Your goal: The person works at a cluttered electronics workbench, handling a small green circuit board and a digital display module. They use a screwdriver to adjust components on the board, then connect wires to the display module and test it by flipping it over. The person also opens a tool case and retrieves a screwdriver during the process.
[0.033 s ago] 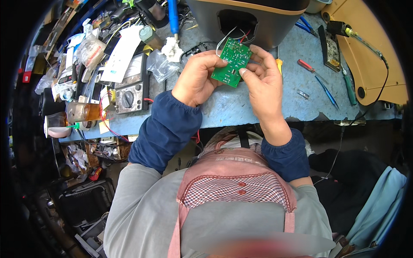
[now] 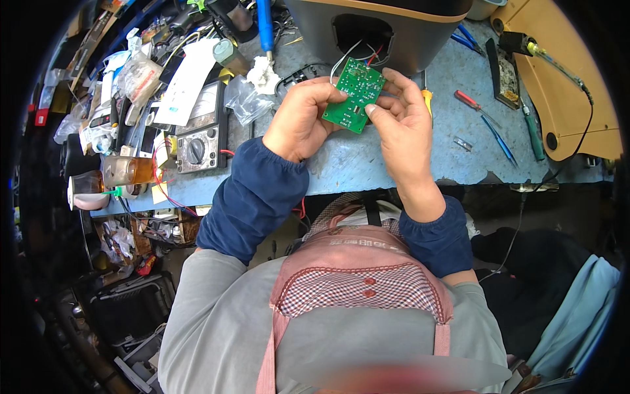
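Observation:
A green circuit board [image 2: 354, 97] is held up between both hands, tilted, its soldered face toward me. My left hand [image 2: 305, 115] grips its left edge, thumb on the face and the other fingers behind it. On the right edge, my right hand [image 2: 403, 125] pinches the board with thumb and fingertips. White and red wires [image 2: 372, 56] run from the board's top into the dark opening [image 2: 362, 34] of a large grey-black appliance housing [image 2: 420, 39] just beyond. The board's far face and the fingers behind it are hidden.
An analog multimeter [image 2: 197, 148], a clear plastic bag [image 2: 249, 105] and white paper [image 2: 187, 82] lie to the left. Right of my hands are a red-handled screwdriver [image 2: 467, 100], blue tweezers [image 2: 500, 141], a green-handled tool [image 2: 533, 134] and a soldering iron [image 2: 551, 62]. The blue bench edge [image 2: 354, 187] runs below.

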`<control>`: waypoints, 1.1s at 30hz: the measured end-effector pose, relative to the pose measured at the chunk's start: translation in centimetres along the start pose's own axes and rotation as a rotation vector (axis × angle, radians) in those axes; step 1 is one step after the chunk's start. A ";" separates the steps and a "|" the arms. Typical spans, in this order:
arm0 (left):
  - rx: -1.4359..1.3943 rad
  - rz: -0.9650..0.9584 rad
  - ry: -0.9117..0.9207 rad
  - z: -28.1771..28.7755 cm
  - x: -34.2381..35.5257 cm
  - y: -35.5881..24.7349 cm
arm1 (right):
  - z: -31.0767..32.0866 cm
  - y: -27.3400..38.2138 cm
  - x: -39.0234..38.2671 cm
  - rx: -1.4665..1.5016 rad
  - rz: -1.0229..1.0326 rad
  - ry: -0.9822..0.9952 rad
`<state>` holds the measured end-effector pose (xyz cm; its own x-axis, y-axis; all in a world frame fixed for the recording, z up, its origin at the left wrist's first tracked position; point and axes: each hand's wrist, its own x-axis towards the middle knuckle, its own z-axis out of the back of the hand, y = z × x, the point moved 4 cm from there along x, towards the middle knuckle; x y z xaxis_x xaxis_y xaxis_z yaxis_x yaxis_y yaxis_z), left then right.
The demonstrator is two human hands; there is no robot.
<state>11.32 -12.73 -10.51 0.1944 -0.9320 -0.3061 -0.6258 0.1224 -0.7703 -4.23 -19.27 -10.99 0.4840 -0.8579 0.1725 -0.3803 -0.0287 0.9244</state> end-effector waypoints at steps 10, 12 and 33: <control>0.029 -0.032 -0.031 0.4 0.7 0.6 | 0.3 -0.2 0.0 -0.009 0.020 -0.027; 0.034 -0.032 -0.019 0.2 0.5 0.4 | 0.4 -0.2 0.0 -0.012 0.015 -0.035; 0.103 -0.013 0.036 -0.4 0.5 0.5 | 0.5 -0.1 0.1 -0.027 0.081 -0.085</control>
<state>10.81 -13.33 -10.79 0.1739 -0.9451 -0.2767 -0.5419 0.1428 -0.8282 -4.58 -19.59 -11.25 0.3834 -0.8974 0.2184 -0.3932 0.0553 0.9178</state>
